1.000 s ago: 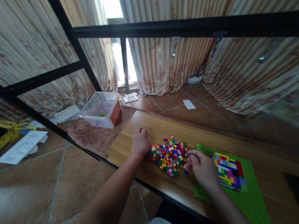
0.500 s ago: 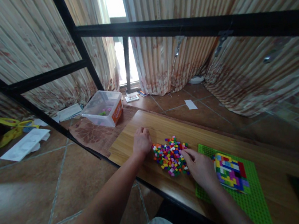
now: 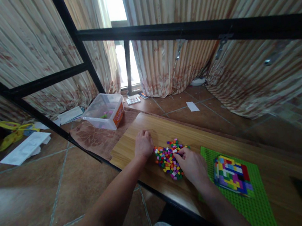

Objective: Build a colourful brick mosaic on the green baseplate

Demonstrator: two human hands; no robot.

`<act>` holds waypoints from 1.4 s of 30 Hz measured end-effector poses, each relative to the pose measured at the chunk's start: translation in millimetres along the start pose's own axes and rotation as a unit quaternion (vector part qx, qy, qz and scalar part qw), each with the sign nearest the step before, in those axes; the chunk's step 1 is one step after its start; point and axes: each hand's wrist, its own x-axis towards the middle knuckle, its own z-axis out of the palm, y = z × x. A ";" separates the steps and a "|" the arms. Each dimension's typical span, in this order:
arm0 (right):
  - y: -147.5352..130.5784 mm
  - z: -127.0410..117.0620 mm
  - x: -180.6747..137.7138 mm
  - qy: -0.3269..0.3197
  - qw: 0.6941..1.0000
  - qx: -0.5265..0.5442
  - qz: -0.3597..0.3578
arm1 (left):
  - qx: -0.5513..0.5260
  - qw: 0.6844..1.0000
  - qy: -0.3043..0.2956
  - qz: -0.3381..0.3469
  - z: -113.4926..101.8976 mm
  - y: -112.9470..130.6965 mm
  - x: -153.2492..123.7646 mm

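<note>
A heap of small coloured bricks (image 3: 166, 159) lies on the wooden table (image 3: 164, 126). My left hand (image 3: 143, 145) rests as a loose fist on the table just left of the heap, with nothing seen in it. My right hand (image 3: 191, 166) lies over the right side of the heap, fingers curled down into the bricks; what they pinch is hidden. To the right a green baseplate (image 3: 249, 207) carries a patch of joined coloured bricks (image 3: 231, 174).
A clear plastic box (image 3: 103, 111) with an orange label sits on the floor beyond the table. Papers (image 3: 23, 148) and a yellow object (image 3: 11, 133) lie at left. A black metal frame (image 3: 184, 30) and striped curtains stand behind.
My right hand has moved left from the baseplate's edge onto the brick heap and curled its fingers into it. My left hand has stayed put.
</note>
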 end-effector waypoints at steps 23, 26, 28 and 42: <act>112.1 -28.6 -83.1 0.102 0.782 0.587 0.183 | -0.022 1.000 0.022 0.004 -2.5 -5.6 3.3; 134.7 -30.2 -82.2 0.136 0.780 0.579 0.197 | -0.021 0.999 0.026 0.013 -2.1 -6.5 3.6; 143.6 -33.8 -78.6 0.157 0.779 0.575 0.195 | -0.022 0.999 0.029 0.018 -2.7 -6.7 3.9; 145.8 -38.1 -63.8 0.155 0.802 0.558 0.146 | -0.005 0.999 0.029 0.021 -5.2 -7.8 6.2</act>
